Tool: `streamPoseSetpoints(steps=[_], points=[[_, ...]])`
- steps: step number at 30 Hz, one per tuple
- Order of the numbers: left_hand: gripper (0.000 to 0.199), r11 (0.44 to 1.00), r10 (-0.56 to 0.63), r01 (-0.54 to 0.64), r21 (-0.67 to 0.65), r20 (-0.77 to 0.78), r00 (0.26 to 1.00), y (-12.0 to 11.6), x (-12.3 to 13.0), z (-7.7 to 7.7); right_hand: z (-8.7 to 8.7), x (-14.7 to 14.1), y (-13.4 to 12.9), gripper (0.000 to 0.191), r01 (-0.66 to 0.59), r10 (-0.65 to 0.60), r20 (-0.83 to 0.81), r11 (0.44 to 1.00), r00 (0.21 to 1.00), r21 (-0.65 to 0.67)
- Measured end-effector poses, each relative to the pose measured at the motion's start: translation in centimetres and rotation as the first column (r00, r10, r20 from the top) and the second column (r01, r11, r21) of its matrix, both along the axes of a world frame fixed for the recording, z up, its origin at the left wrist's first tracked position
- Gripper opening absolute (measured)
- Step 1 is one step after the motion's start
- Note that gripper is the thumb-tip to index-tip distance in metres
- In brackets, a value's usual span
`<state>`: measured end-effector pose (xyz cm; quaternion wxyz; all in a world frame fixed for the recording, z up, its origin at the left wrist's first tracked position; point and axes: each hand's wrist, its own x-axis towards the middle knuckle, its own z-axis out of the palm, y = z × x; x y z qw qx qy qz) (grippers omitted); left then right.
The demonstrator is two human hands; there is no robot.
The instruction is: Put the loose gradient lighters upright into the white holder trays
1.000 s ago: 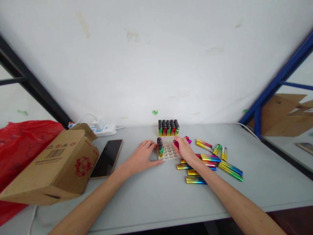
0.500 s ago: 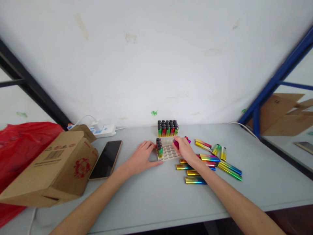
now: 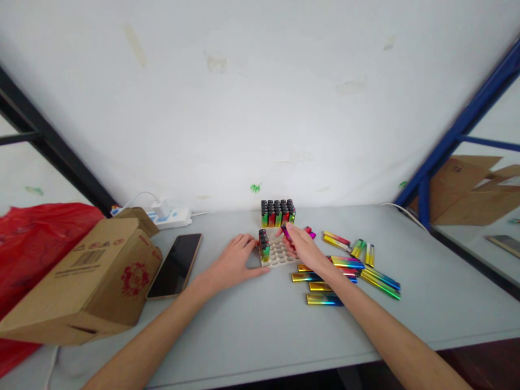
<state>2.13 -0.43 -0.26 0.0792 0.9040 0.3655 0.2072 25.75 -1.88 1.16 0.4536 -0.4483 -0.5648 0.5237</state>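
Observation:
A white tray (image 3: 280,255) with rows of round holes lies on the table. Several black-topped lighters (image 3: 265,249) with green-and-gold bodies stand upright in a row along its left side. My left hand (image 3: 236,259) rests open at that side, thumb stretched along the near corner and fingertips at the lighters. Over the tray's right part, my right hand (image 3: 303,246) is closed on a purple lighter (image 3: 286,233), held tilted between thumb and fingers. This hand hides the tray's right edge and partly covers another purple-pink lighter (image 3: 312,235) behind it.
A block of upright lighters (image 3: 278,214) stands behind the tray. Loose shiny lighters (image 3: 325,299) are scattered to the right. To the left lie a phone (image 3: 175,265), a cardboard box (image 3: 89,276), a red bag (image 3: 49,222) and a power strip (image 3: 174,217). A wall (image 3: 260,108) rises behind.
My right hand has shifted slightly left, and the purple lighter in it has turned and moved up and left. My left hand stays where it was at the tray.

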Motion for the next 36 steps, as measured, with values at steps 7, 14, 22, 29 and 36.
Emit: streamPoseSetpoints(steps=[7, 14, 22, 29, 36], points=[[0.052, 1.000, 0.004, -0.004, 0.016, 0.020, 1.000, -0.1, 0.0, -0.2, 1.4, 0.0, -1.4, 0.031, -0.090, -0.202, 0.482, 0.852, 0.852, 0.516], [0.051, 1.000, -0.004, 0.004, 0.017, 0.021, 1.000, -0.1, 0.0, -0.2, 1.5, -0.4, -1.9, 0.029, -0.069, -0.168, 0.433, 0.875, 0.886, 0.480], [0.047, 1.000, -0.001, 0.001, 0.004, -0.006, 1.000, -0.2, 0.2, 0.0, 1.0, 0.2, -1.7, 0.035, -0.375, -0.098, 0.690, 0.780, 0.717, 0.501], [0.046, 1.000, -0.003, 0.003, 0.029, -0.002, 1.000, -0.1, 0.2, -0.3, 1.1, -0.1, -1.8, 0.035, -0.427, -0.123, 0.779, 0.778, 0.614, 0.460], [0.045, 1.000, -0.014, 0.014, 0.022, 0.000, 1.000, 0.1, 0.1, -0.1, 2.2, -0.3, -2.3, 0.041, -0.378, -0.136, 0.776, 0.813, 0.615, 0.442]])
